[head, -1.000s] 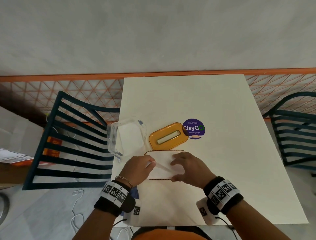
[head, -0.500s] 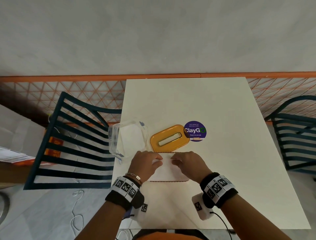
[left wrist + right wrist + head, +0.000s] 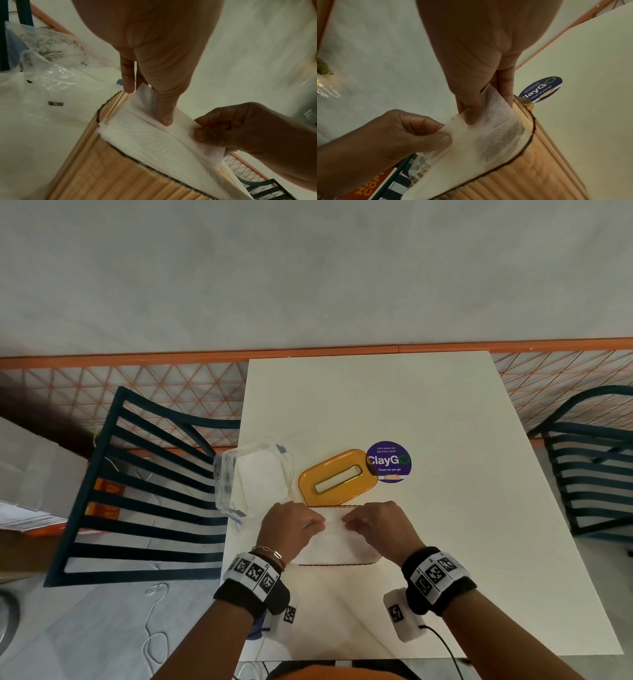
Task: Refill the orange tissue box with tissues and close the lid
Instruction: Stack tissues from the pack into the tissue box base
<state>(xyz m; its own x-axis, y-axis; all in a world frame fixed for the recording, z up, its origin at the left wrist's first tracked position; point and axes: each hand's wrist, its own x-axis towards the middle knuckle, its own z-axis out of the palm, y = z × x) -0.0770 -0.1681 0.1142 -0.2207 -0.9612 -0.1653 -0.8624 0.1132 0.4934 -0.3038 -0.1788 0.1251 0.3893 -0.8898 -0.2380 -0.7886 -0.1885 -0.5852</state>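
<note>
Both hands have slid up to the far edge of the orange tissue box [image 3: 337,546] on the worktop [image 3: 445,508], left hand [image 3: 291,529] and right hand [image 3: 376,525] each with a pinching grip on the top tissue [image 3: 150,135], likely readying it for threading through the lid [image 3: 337,477] lying just beyond.

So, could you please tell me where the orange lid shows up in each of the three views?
Head: the orange lid lies flat on the table, just beyond the hands, beside the purple ClayGo sticker.
Left wrist: not in view.
Right wrist: only a small amber corner peeks out past the tissue box, right by the sticker.
Shared landmark: the ClayGo sticker, seen in the head and right wrist views.
</note>
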